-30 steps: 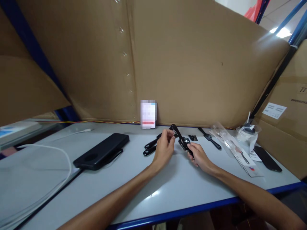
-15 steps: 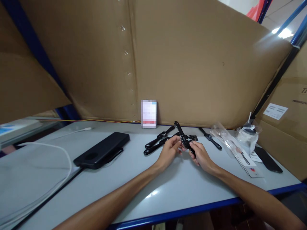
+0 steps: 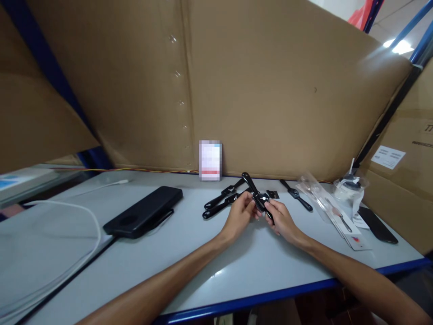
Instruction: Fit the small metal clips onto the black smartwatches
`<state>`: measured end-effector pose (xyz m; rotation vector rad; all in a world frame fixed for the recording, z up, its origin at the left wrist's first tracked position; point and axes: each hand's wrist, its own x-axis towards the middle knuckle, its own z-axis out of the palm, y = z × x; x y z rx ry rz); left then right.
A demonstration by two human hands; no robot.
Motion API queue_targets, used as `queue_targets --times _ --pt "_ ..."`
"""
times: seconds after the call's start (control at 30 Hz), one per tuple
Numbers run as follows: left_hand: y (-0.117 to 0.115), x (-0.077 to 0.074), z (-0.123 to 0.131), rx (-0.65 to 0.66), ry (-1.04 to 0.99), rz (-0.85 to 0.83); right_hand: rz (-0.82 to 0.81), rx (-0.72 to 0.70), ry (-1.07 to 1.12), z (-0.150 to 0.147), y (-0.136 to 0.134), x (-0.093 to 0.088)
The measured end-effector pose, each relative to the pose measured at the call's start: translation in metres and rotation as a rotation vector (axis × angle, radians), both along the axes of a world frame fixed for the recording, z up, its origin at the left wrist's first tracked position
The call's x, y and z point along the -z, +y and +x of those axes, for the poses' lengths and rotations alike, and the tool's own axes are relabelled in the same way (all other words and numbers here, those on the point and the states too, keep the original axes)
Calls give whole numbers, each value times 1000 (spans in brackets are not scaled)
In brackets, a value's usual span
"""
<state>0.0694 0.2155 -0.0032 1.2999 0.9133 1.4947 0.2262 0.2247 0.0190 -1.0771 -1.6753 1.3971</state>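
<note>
Both hands hold a black spokeshave [image 3: 249, 182] above the table, tilted with one handle pointing up and away. My left hand [image 3: 239, 213] pinches its middle, fingertips closed around the body's near side. My right hand [image 3: 281, 217] grips the lower handle, with the thumb by the shiny centre. Beyond my left hand lie two more black spokeshaves, a farther one [image 3: 216, 200] and a nearer one [image 3: 214, 211] partly hidden by that hand. A small dark flat piece [image 3: 272, 194] rests just behind the held tool. Farther right is another spokeshave [image 3: 297, 196].
A black power bank-like device [image 3: 145, 211] and a white cable [image 3: 91, 216] lie on the left of the table [image 3: 216, 275]. Clear packaging with cards [image 3: 341, 221], a bagged cup [image 3: 350, 187] and a dark flat slab [image 3: 379, 225] are on the right. A blurred upright card [image 3: 210, 160] leans on cardboard.
The held spokeshave has turned and shifted slightly left and down, with my right hand moving a little with it. The small dark piece behind it is more exposed.
</note>
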Motion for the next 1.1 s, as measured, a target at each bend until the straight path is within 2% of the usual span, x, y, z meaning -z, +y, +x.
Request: queue_targets --times 0.5,1.1 --pt "-5 -10 -1 27 7 -61 45 -3 6 1 4 3" --pt "-1 -9 -3 56 7 -96 54 1 -16 3 6 2"
